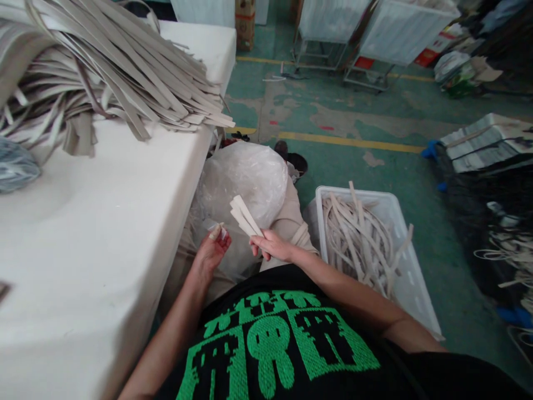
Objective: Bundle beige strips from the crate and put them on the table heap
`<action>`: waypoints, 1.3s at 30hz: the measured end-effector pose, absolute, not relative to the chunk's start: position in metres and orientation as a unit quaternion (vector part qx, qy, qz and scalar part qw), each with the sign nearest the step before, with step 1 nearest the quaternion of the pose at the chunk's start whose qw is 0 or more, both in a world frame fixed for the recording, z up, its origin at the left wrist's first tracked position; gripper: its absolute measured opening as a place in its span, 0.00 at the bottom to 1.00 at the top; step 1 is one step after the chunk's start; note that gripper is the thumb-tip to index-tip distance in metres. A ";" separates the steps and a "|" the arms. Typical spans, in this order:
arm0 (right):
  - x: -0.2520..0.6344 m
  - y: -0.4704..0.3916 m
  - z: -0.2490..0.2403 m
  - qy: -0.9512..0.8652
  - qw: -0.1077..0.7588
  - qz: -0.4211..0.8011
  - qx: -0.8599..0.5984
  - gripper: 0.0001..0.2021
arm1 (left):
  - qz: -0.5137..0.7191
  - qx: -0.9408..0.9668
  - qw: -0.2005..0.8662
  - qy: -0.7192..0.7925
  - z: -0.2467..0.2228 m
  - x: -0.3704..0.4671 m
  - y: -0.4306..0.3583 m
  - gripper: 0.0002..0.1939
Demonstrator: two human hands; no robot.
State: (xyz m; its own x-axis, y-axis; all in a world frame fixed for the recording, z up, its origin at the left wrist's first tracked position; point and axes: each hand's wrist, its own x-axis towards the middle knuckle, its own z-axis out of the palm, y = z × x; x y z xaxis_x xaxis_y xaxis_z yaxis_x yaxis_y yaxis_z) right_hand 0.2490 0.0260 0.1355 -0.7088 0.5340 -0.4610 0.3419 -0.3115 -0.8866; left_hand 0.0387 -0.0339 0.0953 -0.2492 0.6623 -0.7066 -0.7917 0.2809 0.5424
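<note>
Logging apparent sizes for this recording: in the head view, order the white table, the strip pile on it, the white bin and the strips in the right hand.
1. White table
2. Strip pile
3. White bin
4. Strips in the right hand, clearly smallest

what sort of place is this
Probably a factory or workshop floor: long, flat beige strips are heaped on a white-covered table, curled pale strips fill much of a white plastic bin, and yellow lines mark the worn green floor.
</note>
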 end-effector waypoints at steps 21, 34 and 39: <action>0.226 0.065 0.126 -0.662 0.122 0.589 -0.446 0.09 | 0.472 0.302 0.585 0.586 0.096 0.080 -0.043 0.12; 0.238 0.054 0.123 -0.612 0.116 0.662 -0.417 0.26 | 0.538 0.080 0.651 0.530 0.090 0.068 -0.036 0.19; 0.253 0.037 0.119 -0.598 0.116 0.684 -0.401 0.25 | 0.594 -0.040 0.652 0.469 0.099 0.058 -0.035 0.12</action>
State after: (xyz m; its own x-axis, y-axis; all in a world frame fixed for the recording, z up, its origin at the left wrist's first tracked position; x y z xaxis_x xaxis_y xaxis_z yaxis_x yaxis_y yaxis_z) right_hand 0.2526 0.0373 0.1194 -0.6512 0.6384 -0.4103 0.3218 -0.2573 -0.9112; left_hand 0.0583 -0.0345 0.0985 -0.1455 0.7371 -0.6600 -0.8124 0.2917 0.5049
